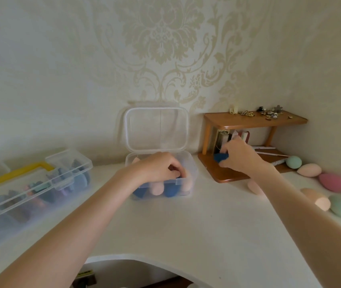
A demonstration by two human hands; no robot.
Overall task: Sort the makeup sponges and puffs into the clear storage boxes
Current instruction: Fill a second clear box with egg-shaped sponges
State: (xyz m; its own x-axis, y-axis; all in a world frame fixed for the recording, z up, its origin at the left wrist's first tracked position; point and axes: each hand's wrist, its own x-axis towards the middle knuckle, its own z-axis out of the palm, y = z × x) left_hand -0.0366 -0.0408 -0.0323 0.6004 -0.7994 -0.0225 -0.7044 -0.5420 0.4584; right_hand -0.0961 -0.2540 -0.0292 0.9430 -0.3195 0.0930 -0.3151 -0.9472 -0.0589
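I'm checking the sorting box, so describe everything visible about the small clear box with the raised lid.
The small clear box is see-through plastic, rectangular with rounded corners. Its hinged lid stands upright, against the wallpapered wall. It sits on the white tabletop, left of the wooden shelf. Peach and blue sponges lie inside. The left hand reaches in.

1. Your single head-worn camera looks forward and down across the white table (186, 225) toward the papered wall (161, 48).
2. The wide lens bends the table's near edge; both your forearms reach in from the bottom corners.
3. It sits close: the clear box (190, 173) lies centre frame, the wooden shelf (254, 119) right of it.
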